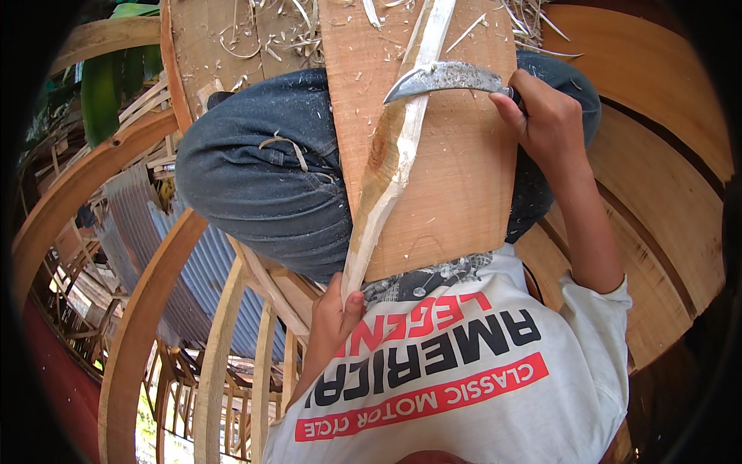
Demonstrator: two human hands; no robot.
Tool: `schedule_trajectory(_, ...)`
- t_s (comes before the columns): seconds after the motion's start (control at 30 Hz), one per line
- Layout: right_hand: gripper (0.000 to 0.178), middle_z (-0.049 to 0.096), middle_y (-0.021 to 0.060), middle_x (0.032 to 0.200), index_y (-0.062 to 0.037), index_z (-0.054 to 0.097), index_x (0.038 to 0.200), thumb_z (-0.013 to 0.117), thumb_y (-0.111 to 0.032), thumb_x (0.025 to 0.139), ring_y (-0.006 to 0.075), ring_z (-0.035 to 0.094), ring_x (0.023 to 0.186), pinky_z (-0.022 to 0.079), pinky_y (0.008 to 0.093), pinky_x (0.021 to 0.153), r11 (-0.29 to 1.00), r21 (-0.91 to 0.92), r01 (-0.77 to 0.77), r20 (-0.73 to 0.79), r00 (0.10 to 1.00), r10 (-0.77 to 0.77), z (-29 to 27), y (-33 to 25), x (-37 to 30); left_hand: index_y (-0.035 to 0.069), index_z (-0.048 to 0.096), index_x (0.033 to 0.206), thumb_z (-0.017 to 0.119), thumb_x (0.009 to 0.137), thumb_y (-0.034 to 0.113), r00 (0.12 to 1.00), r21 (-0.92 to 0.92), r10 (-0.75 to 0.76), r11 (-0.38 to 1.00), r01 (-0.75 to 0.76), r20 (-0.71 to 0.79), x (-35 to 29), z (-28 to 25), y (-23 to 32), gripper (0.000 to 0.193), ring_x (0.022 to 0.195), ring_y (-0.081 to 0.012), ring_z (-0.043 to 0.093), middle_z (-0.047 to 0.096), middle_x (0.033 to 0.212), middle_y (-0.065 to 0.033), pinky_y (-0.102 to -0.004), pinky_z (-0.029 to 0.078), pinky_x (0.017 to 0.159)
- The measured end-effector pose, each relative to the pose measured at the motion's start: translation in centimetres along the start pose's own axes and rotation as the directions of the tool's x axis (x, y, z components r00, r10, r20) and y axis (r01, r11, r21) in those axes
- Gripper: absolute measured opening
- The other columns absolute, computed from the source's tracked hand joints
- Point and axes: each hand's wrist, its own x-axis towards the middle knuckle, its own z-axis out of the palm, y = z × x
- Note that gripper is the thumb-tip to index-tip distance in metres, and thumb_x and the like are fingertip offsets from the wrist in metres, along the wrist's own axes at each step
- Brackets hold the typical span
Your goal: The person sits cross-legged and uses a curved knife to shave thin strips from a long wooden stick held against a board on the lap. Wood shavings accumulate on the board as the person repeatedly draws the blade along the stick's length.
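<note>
A long, crooked wooden stick, part pale and part brown, lies lengthwise over a flat wooden board on my lap. My left hand is closed round the stick's near end, close to my shirt. In my right hand is the handle of a curved knife. Its grey, stained blade reaches left across the upper part of the stick, with the tip just past the stick's left edge. Most of the handle is hidden by my fingers.
Thin wood shavings are scattered at the far end. My bent legs in jeans flank the board. Curved wooden railing slats stand on the left, with corrugated metal sheets beyond. Wide planks lie on the right.
</note>
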Motion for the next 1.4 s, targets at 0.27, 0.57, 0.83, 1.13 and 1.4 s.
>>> schedule_trajectory(0.27, 0.045, 0.055, 0.0191, 0.062, -0.0016, 0.059, 0.085, 0.051, -0.044, 0.095, 0.0348, 0.055, 0.058, 0.044, 0.0397, 0.054, 0.919, 0.084, -0.385, -0.092, 0.915, 0.392, 0.9, 8.1, 3.9, -0.001, 0.053, 0.097, 0.038, 0.096, 0.055, 0.999, -0.012, -0.045, 0.999, 0.045, 0.017, -0.7, -0.1, -0.5, 0.058, 0.058, -0.024, 0.06, 0.056, 0.064, -0.0125, -0.0341, 0.046, 0.055)
schedule_trajectory(0.57, 0.037, 0.046, 0.0135, 0.055, -0.0022, 0.05, 0.072, 0.058, -0.031, 0.093, 0.0271, 0.047, 0.046, 0.038, 0.0343, 0.047, 0.931, 0.279, -0.236, -0.005, 0.969, 0.248, -1.6, 1.3, 0.4, -0.001, 0.056, 0.098, 0.035, 0.099, 0.049, 0.989, -0.134, -0.043, 0.989, 0.062, 0.143, 0.1, -0.9, -0.9, 0.054, 0.062, -0.0126, 0.05, 0.052, 0.068, -0.0047, -0.0278, 0.04, 0.056)
schedule_trajectory(0.83, 0.042, 0.057, 0.0091, 0.06, -0.0085, 0.054, 0.072, 0.063, -0.047, 0.084, 0.026, 0.06, 0.053, 0.046, 0.035, 0.047, 0.98, 0.193, -0.036, 0.015, 0.999, 0.034, 0.6, -1.8, -0.3, 0.002, 0.051, 0.08, 0.032, 0.098, 0.054, 0.989, -0.14, -0.04, 0.988, 0.06, 0.142, 0.0, -0.6, -1.0, 0.058, 0.06, -0.0102, 0.041, 0.044, 0.066, -0.0006, -0.0262, 0.033, 0.054)
schedule_trajectory(1.13, 0.043, 0.057, 0.0088, 0.058, -0.0094, 0.055, 0.072, 0.061, -0.05, 0.085, 0.0273, 0.06, 0.053, 0.046, 0.0362, 0.047, 0.994, 0.111, 0.012, -0.128, 0.992, 0.002, 2.1, 0.7, 2.5, 0.003, 0.049, 0.08, 0.031, 0.1, 0.051, 0.995, -0.145, 0.003, 0.989, 0.012, 0.103, 0.0, -0.1, -1.9, 0.055, 0.059, -0.0098, 0.043, 0.045, 0.069, -0.0001, -0.0246, 0.036, 0.055)
schedule_trajectory(1.4, 0.04, 0.058, 0.0132, 0.065, -0.0056, 0.056, 0.082, 0.058, -0.044, 0.09, 0.033, 0.06, 0.06, 0.047, 0.0386, 0.053, 0.999, 0.042, -0.005, -0.128, 0.992, 0.011, 2.6, 2.6, 5.1, 0.004, 0.049, 0.079, 0.032, 0.099, 0.053, 0.99, -0.185, -0.089, 0.977, 0.108, 0.109, 0.5, -0.3, -0.5, 0.055, 0.06, -0.0089, 0.043, 0.044, 0.066, 0.0005, -0.0248, 0.036, 0.055)
